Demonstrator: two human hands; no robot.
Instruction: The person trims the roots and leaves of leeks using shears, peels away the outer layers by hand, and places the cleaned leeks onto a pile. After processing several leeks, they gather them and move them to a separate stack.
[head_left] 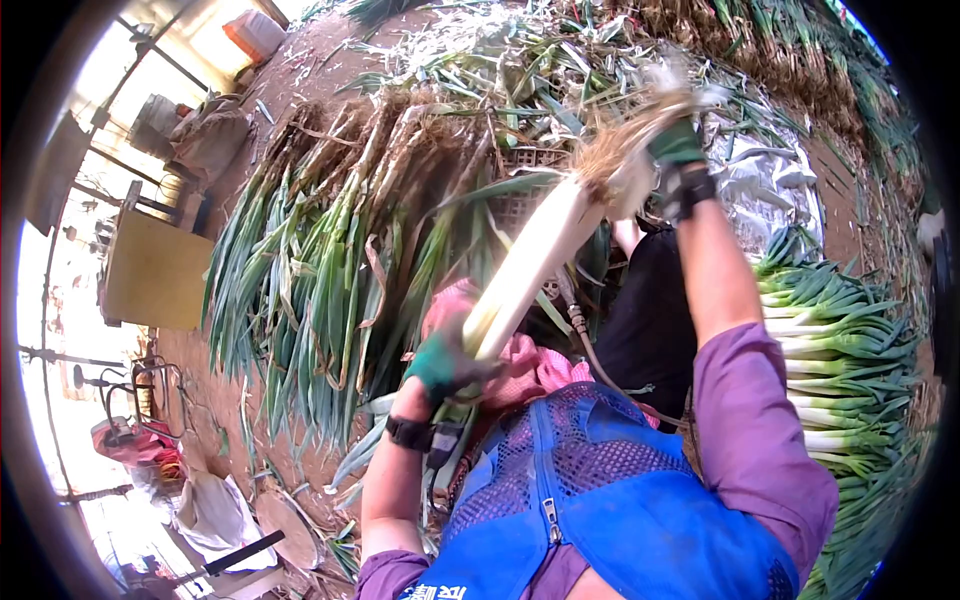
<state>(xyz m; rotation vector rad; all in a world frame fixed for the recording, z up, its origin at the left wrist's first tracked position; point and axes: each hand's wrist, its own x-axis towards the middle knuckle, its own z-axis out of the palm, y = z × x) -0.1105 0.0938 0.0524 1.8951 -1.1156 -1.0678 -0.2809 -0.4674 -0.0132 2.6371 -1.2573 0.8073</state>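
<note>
My left hand [450, 367], in a green and dark glove, is closed round the leafy end of a large green onion [540, 258]. Its thick white stalk slants up and right in front of my body. Brown stringy roots [610, 155] hang at the far end. There my right hand [680, 148], also gloved, is beside the roots and blurred by motion; its fingers do not show clearly. A pink cloth [530, 365] lies below the stalk, over my lap.
Unpeeled green onions with roots [310, 240] are heaped to the left. Cleaned green onions [825, 370] lie in a row at right. Leaf scraps [470, 60] and a white plastic sheet [765, 185] are beyond my hands. A hose [580, 325] runs near my leg.
</note>
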